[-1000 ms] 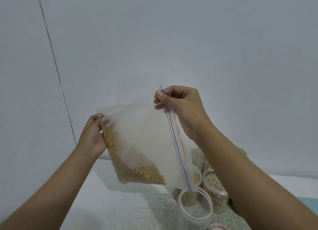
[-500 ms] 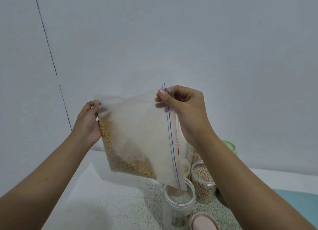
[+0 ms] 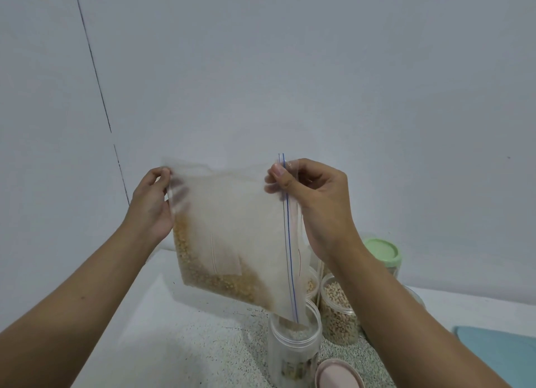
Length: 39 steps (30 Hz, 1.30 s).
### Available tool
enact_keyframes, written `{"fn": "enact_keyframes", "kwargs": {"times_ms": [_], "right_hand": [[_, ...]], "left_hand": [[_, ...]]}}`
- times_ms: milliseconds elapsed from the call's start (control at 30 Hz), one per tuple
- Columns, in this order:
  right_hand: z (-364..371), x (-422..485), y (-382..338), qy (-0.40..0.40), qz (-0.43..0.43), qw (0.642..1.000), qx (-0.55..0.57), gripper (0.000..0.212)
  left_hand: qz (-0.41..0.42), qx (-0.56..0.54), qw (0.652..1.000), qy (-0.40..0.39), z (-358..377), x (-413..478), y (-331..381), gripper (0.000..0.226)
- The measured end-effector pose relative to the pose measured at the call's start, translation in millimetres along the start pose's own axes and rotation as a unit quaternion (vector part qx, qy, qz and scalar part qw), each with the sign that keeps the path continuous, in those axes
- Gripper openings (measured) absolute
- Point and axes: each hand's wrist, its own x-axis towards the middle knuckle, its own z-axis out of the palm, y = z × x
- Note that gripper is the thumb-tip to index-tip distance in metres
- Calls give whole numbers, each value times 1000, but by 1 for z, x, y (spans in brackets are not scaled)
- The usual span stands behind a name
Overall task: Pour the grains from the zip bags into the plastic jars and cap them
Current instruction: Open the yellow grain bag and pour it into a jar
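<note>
Grains (image 3: pixel 220 283) mostly sit in the zip bag (image 3: pixel 232 228), its mouth corner dipped into the open jar (image 3: pixel 294 347), near right on the desk (image 3: pixel 174 344). Left hand (image 3: pixel 150 204) and right hand (image 3: pixel 316 202) pinch its top corners. Most pouring, plus capping, left I'd say.

Occlusions and crops, head view.

Left hand (image 3: pixel 150 204): the fingers behind the zip bag (image 3: pixel 237 228) show only as a dark smear through the film. The bag's lower corner dips into the open jar (image 3: pixel 294 350) and hides part of its far rim; the jar base is lost at the bottom edge, and its label is unreadable. Pink lid (image 3: pixel 338 374) is cropped at the bottom edge. Right forearm (image 3: pixel 391 315) covers part of the bean jar (image 3: pixel 339 309) and the green-lidded jar (image 3: pixel 381 252). A further jar (image 3: pixel 312 284) peeks from behind the bag, contents uncertain. Teal object (image 3: pixel 499 355), lower right, is cut by the frame edge; cannot identify.
</note>
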Motion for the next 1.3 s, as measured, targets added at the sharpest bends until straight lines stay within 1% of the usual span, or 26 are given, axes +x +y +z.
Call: {"fn": "enact_keyframes", "kwargs": {"times_ms": [167, 500, 667, 733, 867, 1000, 1067, 1300], "right_hand": [[-3, -3, -1, 9, 7, 1000, 9, 8], [-10, -14, -1, 40, 15, 999, 15, 10], [-13, -24, 4, 60, 42, 997, 37, 21], [-14, -26, 4, 61, 50, 996, 35, 23], [-16, -27, 3, 60, 59, 996, 31, 19], [-19, -26, 3, 63, 66, 995, 41, 20], [-20, -24, 1, 64, 70, 994, 48, 21], [-25, -21, -2, 80, 84, 990, 80, 19]], "left_hand": [[7, 14, 1000, 14, 3, -6, 4, 28], [6, 29, 1000, 4, 13, -14, 9, 26], [-2, 34, 999, -2, 18, -18, 2, 20], [-9, 35, 999, 0, 18, -20, -2, 21], [-14, 33, 999, 1, 19, -21, -4, 22], [-14, 38, 999, -1, 23, -21, 0, 25], [-10, 44, 999, -4, 26, -20, 5, 28], [6, 65, 998, -16, 35, -19, 19, 27]]}}
